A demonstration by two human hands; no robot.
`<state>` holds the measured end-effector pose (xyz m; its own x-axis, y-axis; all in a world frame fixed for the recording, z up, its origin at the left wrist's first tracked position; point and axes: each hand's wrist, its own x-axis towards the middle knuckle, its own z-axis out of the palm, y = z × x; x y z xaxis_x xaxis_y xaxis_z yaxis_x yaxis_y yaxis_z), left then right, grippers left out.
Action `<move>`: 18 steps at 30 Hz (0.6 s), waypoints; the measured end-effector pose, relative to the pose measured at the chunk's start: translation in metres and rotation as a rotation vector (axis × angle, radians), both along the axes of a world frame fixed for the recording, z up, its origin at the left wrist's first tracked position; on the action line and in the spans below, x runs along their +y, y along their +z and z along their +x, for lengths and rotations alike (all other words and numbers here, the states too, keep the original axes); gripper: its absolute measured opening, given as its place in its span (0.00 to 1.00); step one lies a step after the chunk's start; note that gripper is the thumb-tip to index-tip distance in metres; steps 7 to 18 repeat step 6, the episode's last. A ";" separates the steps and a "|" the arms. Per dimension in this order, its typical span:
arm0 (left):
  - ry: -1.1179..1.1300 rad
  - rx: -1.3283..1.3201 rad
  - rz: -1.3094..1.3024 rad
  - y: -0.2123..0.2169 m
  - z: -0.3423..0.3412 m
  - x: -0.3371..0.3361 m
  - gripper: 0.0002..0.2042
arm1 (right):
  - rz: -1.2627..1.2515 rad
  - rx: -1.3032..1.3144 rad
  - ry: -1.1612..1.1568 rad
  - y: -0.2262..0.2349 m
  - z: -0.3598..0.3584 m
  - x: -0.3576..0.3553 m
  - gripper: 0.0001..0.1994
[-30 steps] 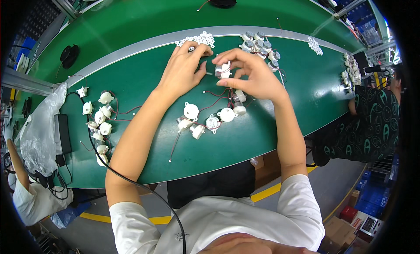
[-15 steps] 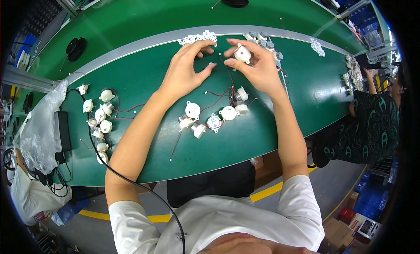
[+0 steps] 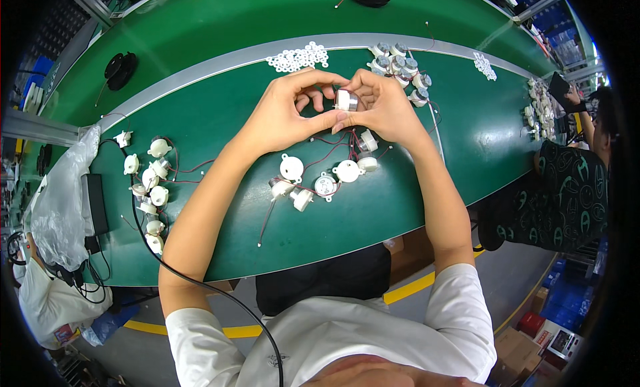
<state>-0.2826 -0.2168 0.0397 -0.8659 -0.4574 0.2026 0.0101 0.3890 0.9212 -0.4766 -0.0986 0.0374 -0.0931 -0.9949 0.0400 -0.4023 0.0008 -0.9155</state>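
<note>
Both my hands meet above the green table [image 3: 373, 214], round a small motor [image 3: 346, 101] with a white plastic housing and a silvery metal body. My left hand [image 3: 283, 110] pinches its white side between thumb and fingers. On the metal side, my right hand [image 3: 389, 110] grips it with curled fingers and thumb. Just below the hands lies a group of similar white motors [image 3: 291, 168] with thin red and dark leads, some lying face up, some on their side. Part of the held motor is covered by my fingertips.
More white motors [image 3: 159, 196] lie at the left near a black cable [image 3: 175, 260]. White rings [image 3: 299, 57] are spread along the far edge, beside grey-capped motors [image 3: 401, 66]. A plastic bag [image 3: 63, 200] and black adapter [image 3: 95, 204] sit far left. A co-worker [image 3: 557, 194] is at right.
My right hand has brought the motor left and nearer, turning it on its side. My left hand has closed in and now grips it too.
</note>
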 end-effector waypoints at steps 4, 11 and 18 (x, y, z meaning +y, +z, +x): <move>0.029 0.032 -0.027 -0.007 0.000 -0.004 0.20 | -0.018 -0.171 0.037 -0.002 0.003 -0.001 0.19; 0.074 0.105 -0.203 -0.006 -0.001 -0.002 0.21 | -0.010 -0.409 0.053 0.000 0.003 0.000 0.15; 0.074 0.105 -0.203 -0.006 -0.001 -0.002 0.21 | -0.010 -0.409 0.053 0.000 0.003 0.000 0.15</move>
